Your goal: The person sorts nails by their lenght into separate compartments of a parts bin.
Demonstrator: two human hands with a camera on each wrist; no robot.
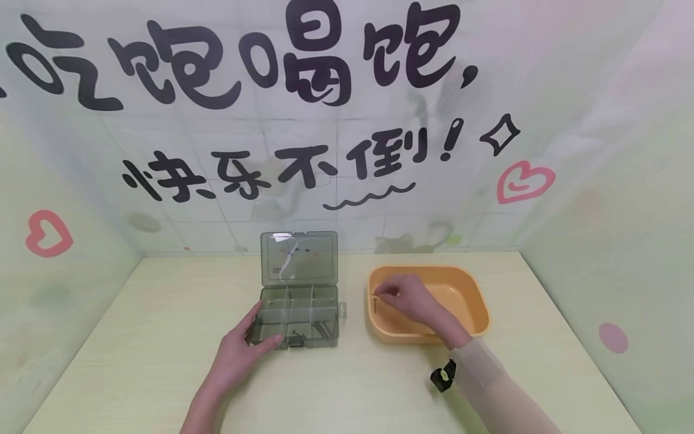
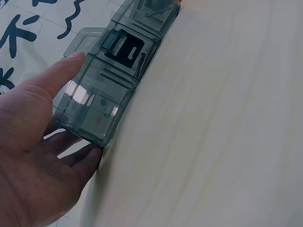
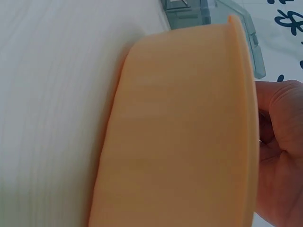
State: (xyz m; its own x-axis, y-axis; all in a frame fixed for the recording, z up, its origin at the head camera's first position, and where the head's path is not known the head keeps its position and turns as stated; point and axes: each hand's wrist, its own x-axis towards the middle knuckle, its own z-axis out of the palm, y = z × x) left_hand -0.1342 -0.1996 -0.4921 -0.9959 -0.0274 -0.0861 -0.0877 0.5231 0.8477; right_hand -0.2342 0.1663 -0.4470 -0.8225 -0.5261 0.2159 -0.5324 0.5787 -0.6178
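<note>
Screw (image 1: 375,305) shows at the left end of the bin (image 1: 401,337), just below the gathered fingertips of your right hand (image 1: 410,296); can't tell if they pinch it. Your left hand (image 1: 238,351) grips the left side of the box (image 1: 272,329): brace it lightly, pinch the screw firmly, clear the rim.

Glossy plastic case (image 1: 300,286); smooth plastic basin (image 1: 456,301); wood-grained tabletop (image 1: 347,389).
</note>
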